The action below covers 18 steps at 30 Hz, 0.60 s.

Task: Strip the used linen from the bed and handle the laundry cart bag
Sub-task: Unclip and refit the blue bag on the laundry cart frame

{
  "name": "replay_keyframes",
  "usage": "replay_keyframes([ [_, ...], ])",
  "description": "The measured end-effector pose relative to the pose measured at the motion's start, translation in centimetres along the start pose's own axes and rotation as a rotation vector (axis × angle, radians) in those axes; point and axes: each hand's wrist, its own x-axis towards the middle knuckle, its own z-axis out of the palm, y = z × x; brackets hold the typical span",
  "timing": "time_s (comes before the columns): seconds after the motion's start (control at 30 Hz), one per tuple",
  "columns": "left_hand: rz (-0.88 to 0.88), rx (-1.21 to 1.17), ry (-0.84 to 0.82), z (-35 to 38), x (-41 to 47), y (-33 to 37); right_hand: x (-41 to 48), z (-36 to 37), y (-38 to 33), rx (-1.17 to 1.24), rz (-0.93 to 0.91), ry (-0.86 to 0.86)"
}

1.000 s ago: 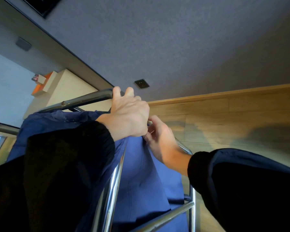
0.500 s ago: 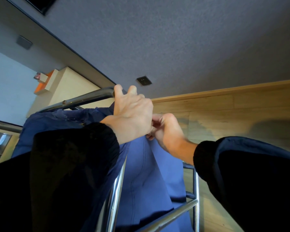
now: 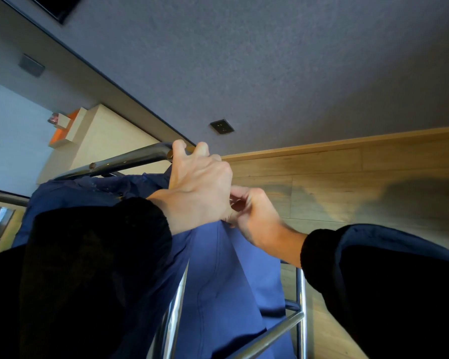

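The left hand (image 3: 200,193), its grip curled over the end of the cart rail (image 3: 130,160), covers the corner where the blue laundry bag (image 3: 218,281) meets the metal, and the right hand (image 3: 254,216) tucks its fingertips in behind it, so I can't tell what, if anything, they pinch. The black left sleeve (image 3: 88,268) blocks much of the bag, whose bottom runs off the lower edge. A dark panel (image 3: 60,6) is cut off at the top corner, and the small thing (image 3: 54,117) on the orange shelf (image 3: 62,134) is too tiny to make out.
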Motion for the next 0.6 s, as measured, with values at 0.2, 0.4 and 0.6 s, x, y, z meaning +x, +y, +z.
replay_keyframes([
  [0.2,-0.014,-0.002,0.008,0.0,0.0,0.0,0.9,0.1,0.1,0.051,0.041,0.071],
  [0.4,-0.030,-0.039,0.050,0.6,0.0,-0.3,1.7,0.0,0.3,-0.113,0.043,0.048],
  [0.6,0.020,-0.074,0.054,0.5,-0.3,-0.8,1.8,-0.2,-0.3,-0.187,-0.004,-0.097],
])
